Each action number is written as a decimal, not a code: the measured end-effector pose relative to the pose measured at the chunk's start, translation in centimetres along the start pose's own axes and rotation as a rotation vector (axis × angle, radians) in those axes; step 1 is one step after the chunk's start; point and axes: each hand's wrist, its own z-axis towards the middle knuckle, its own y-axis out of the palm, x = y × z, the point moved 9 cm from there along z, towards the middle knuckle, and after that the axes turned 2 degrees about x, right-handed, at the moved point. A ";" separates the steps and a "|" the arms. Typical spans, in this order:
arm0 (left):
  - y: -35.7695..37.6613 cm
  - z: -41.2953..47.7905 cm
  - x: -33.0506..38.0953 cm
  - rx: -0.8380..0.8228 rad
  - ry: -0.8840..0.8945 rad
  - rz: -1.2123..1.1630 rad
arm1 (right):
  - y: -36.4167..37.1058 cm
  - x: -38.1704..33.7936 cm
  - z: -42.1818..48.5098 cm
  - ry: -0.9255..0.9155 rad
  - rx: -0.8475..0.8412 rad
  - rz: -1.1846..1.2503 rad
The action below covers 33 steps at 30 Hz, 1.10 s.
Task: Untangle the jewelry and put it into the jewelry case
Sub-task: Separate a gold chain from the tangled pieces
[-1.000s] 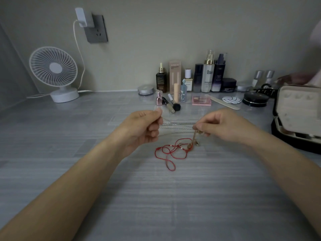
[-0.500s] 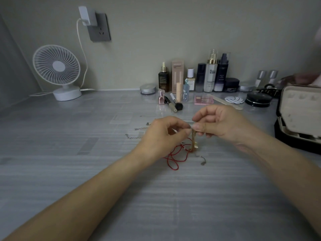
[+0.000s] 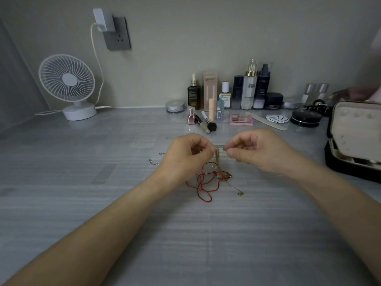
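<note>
A tangle of jewelry lies mid-table: a red cord bracelet (image 3: 203,182) looped on the surface, a gold chain (image 3: 217,159) rising from it, and thin silver chain (image 3: 153,162) trailing out to the left. My left hand (image 3: 185,155) pinches the top of the gold chain just above the table. My right hand (image 3: 255,149) pinches a fine silver chain strand a few centimetres to the right. A small charm (image 3: 240,194) on a thin chain lies below the tangle. The open black jewelry case (image 3: 350,141), with a cream lining, stands at the right edge.
Cosmetics bottles (image 3: 250,87), a pink palette (image 3: 241,119), a makeup brush (image 3: 208,123), a nail file (image 3: 268,121) and a black compact (image 3: 305,118) line the back of the table. A white desk fan (image 3: 68,85) stands at the back left, its cable running to a wall socket (image 3: 117,33).
My hands, stretched apart on the silver chain a second ago, came together over the tangle. The left hand now pinches the gold chain, and silver chain ends lie loose at the left.
</note>
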 end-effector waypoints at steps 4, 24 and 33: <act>0.5 -0.2 0.2 -0.024 0.018 0.004 | 1.0 -0.4 -0.2 -0.066 0.007 -0.118; 0.0 0.1 -0.4 -0.031 0.013 0.037 | -1.0 0.1 0.1 -0.041 0.076 -0.122; -0.4 0.4 -1.0 -0.034 0.004 0.152 | -1.4 1.3 0.6 -0.002 0.066 -0.261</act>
